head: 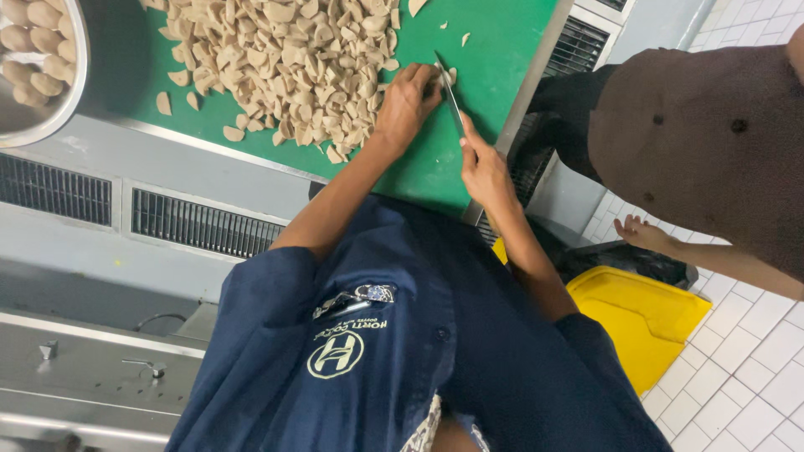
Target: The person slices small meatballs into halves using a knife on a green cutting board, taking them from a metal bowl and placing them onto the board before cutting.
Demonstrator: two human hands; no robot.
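My left hand rests on the green cutting board and pins a small beige ball piece under its fingertips. My right hand grips the handle of a knife, whose blade lies against that piece, right beside my left fingers. A big pile of beige sliced pieces covers the board to the left of my left hand. My dark blue shirt fills the lower middle of the view.
A metal bowl of whole beige balls stands at the top left. The board lies on a steel counter with vent grilles. At the right stands another person in a brown shirt, hand above a yellow bin on white floor tiles.
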